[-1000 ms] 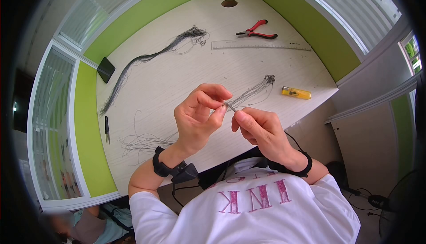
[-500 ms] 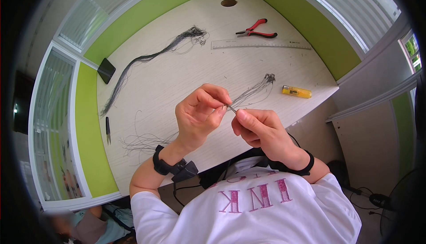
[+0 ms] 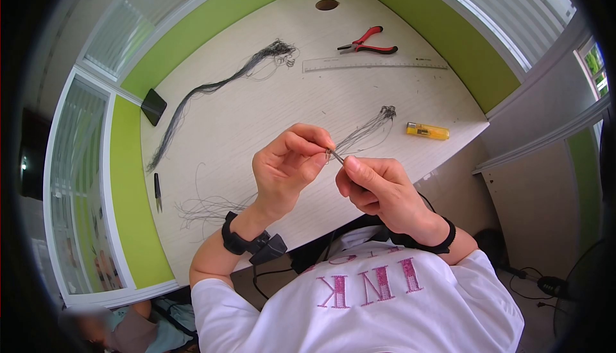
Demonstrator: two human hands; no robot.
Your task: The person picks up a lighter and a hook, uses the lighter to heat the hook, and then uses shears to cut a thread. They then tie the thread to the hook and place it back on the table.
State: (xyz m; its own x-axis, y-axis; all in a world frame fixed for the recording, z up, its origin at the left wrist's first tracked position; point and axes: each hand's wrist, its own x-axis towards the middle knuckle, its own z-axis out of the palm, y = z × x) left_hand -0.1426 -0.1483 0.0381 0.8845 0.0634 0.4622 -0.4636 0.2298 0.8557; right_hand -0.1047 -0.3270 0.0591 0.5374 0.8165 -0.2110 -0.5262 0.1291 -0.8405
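My left hand [image 3: 285, 163] is closed, thumb and forefinger pinching a small thin loop [image 3: 328, 156] that looks like wire or line. Opposite it, my right hand [image 3: 382, 189] grips a slim metal rod-like piece [image 3: 337, 157], whose tip meets the loop at the left fingertips. Its other end is hidden in the right fingers. Just beyond the hands lies a bundle of thin strands [image 3: 366, 131], with dark curled bits [image 3: 387, 112] at its far end. More loose thin strands [image 3: 208, 209] spread beside my left forearm.
A long dark strand bundle [image 3: 212, 87] lies at the left back. Red-handled pliers [image 3: 369, 42] and a clear ruler [image 3: 375, 64] are at the back, a yellow lighter [image 3: 427, 131] at right. Small snips [image 3: 157, 192] and a black flat object [image 3: 153, 107] sit near the left partition [image 3: 131, 205].
The loop at the left fingertips shows more clearly, and the metal piece between the hands is a little more exposed. Both hands stay nearly in place; the view has shifted slightly.
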